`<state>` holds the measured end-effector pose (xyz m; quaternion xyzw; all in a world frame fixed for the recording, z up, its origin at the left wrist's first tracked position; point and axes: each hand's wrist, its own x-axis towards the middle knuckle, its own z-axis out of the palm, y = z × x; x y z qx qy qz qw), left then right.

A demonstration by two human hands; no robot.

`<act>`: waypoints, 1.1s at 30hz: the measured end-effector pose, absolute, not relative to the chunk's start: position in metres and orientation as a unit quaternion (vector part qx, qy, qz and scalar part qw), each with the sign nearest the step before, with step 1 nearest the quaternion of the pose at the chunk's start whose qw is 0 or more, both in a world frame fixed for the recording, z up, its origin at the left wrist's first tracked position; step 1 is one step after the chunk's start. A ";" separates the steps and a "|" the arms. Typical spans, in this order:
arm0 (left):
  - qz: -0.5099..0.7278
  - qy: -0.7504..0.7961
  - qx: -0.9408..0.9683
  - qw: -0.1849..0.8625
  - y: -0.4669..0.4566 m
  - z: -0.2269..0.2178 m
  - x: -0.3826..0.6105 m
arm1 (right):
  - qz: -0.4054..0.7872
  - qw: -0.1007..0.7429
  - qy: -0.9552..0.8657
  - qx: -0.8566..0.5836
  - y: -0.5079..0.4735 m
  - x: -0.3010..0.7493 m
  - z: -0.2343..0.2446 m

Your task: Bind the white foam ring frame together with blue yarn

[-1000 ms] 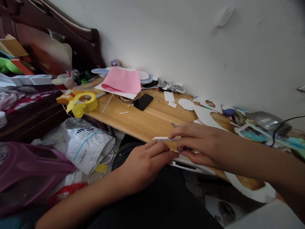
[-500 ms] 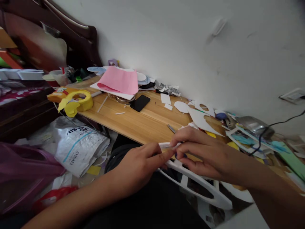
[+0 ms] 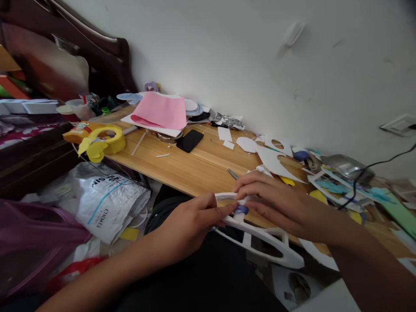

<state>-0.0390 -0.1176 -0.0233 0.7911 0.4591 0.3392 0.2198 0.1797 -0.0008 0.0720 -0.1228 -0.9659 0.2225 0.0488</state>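
Note:
Over my lap, at the table's front edge, I have a white frame (image 3: 269, 236) with curved sides and crosspieces, apparently cut from foam or card. My left hand (image 3: 198, 223) is closed on its near left end, thumb and index finger pinching the rim. Around a short crosspiece sits a small purple-blue band or lump (image 3: 241, 209); its kind is unclear. My right hand (image 3: 276, 199) presses its fingertips together on the frame's far rim just beside that purple piece. Those fingertips partly cover the contact.
Pink sheets (image 3: 160, 110), a black phone (image 3: 190, 141) and white offcuts (image 3: 276, 162) lie on the wooden table (image 3: 169, 171). A scissors-like metal tip (image 3: 232, 174) shows beyond my right hand. A yellow tape-like ring (image 3: 113, 141) stands left. A silver bag (image 3: 107, 199) lies below.
My right fingers have straightened and shifted off the purple piece, which now shows more fully. The frame's right end has moved slightly left and up. My left hand keeps its pinch.

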 end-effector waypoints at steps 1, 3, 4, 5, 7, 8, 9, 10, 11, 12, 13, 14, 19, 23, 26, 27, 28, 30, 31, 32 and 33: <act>0.342 0.459 0.789 0.223 -0.117 -0.023 -0.039 | 0.223 0.057 -0.965 -0.125 0.000 0.183 0.074; 0.348 0.456 0.788 0.224 -0.117 -0.022 -0.039 | 0.213 0.062 -0.968 -0.119 0.001 0.188 0.077; 0.349 0.455 0.788 0.224 -0.116 -0.021 -0.039 | 0.206 0.059 -0.970 -0.113 0.001 0.190 0.079; 0.348 0.456 0.788 0.223 -0.116 -0.020 -0.039 | 0.198 0.056 -0.973 -0.107 0.000 0.191 0.080; 0.343 0.458 0.790 0.221 -0.117 -0.017 -0.038 | 0.186 0.045 -0.977 -0.098 -0.002 0.189 0.082; 0.342 0.457 0.791 0.221 -0.117 -0.016 -0.038 | 0.181 0.040 -0.978 -0.095 -0.004 0.187 0.083; 0.341 0.455 0.792 0.221 -0.117 -0.015 -0.038 | 0.175 0.038 -0.979 -0.095 -0.006 0.185 0.083; 0.342 0.453 0.793 0.222 -0.117 -0.015 -0.037 | 0.167 0.039 -0.981 -0.093 -0.007 0.183 0.083; 0.345 0.452 0.792 0.223 -0.117 -0.015 -0.037 | 0.158 0.042 -0.982 -0.090 -0.008 0.180 0.082; 0.350 0.451 0.790 0.224 -0.117 -0.015 -0.037 | 0.147 0.051 -0.984 -0.086 -0.008 0.179 0.081; 0.356 0.451 0.787 0.224 -0.118 -0.015 -0.037 | 0.136 0.061 -0.986 -0.081 -0.008 0.178 0.080; 0.364 0.452 0.784 0.223 -0.118 -0.015 -0.037 | 0.125 0.074 -0.986 -0.076 -0.007 0.179 0.078; 0.390 0.425 0.797 0.182 -0.125 -0.015 -0.037 | 0.119 0.116 -0.983 -0.081 -0.009 0.189 0.069; 0.388 0.405 0.818 0.125 -0.129 -0.015 -0.035 | 0.122 0.136 -0.978 -0.100 -0.018 0.194 0.064; 0.381 0.401 0.826 0.109 -0.130 -0.014 -0.034 | 0.108 0.144 -0.978 -0.101 -0.022 0.196 0.062; 0.379 0.402 0.826 0.109 -0.130 -0.014 -0.034 | 0.105 0.142 -0.979 -0.103 -0.022 0.196 0.061; 0.378 0.402 0.826 0.112 -0.130 -0.014 -0.034 | 0.103 0.140 -0.979 -0.106 -0.022 0.198 0.061; 0.377 0.404 0.825 0.121 -0.131 -0.014 -0.033 | 0.096 0.136 -0.980 -0.112 -0.024 0.201 0.063; 0.377 0.405 0.824 0.123 -0.131 -0.015 -0.033 | 0.089 0.131 -0.980 -0.118 -0.025 0.203 0.064; 0.376 0.406 0.824 0.124 -0.132 -0.015 -0.033 | 0.082 0.121 -0.981 -0.127 -0.027 0.205 0.065; 0.376 0.406 0.824 0.125 -0.132 -0.015 -0.033 | 0.076 0.112 -0.981 -0.136 -0.030 0.206 0.066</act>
